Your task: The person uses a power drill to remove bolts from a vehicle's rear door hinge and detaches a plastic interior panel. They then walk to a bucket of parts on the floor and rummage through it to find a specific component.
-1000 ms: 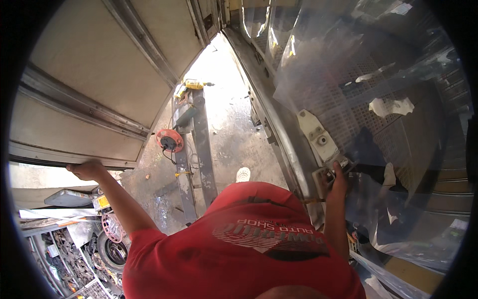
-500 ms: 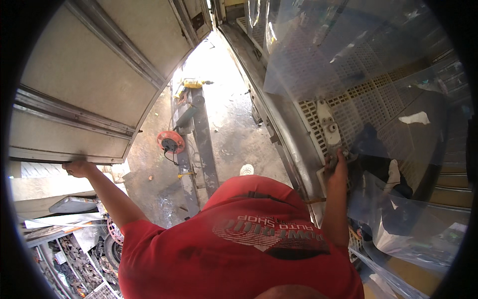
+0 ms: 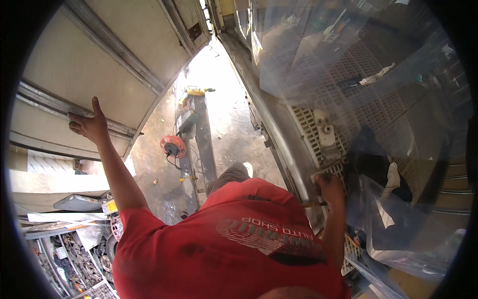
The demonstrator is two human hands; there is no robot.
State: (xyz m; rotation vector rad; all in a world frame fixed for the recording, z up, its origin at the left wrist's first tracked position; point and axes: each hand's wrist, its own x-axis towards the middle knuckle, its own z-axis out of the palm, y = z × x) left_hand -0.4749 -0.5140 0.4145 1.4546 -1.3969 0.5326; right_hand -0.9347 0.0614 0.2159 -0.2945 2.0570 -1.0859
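Note:
My left hand (image 3: 91, 123), thumb and fingers spread, lies against a large cream door panel (image 3: 117, 84) with metal ribs. It touches the panel by one of the lower ribs. My right hand (image 3: 330, 188) is curled closed beside the edge of a white slotted floor grate (image 3: 304, 123). What its fingers hold, if anything, is hidden. Just beyond it a pale metal bracket (image 3: 324, 128) with round fittings lies on the grate. A long metal sill (image 3: 279, 130) runs along the grate's left side.
Clear plastic sheeting (image 3: 308, 55) hangs over the grate at right. On the concrete floor stand a red cable reel (image 3: 173, 146) and dark steel beams (image 3: 203, 132), with a yellow power tool (image 3: 195, 90) on them. Scrap parts fill a rack (image 3: 74, 254) at lower left.
My left hand has gone from the panel's lower edge up onto its face, fingers now spread. My right hand has drawn back toward me, away from the bracket. One foot has come forward.

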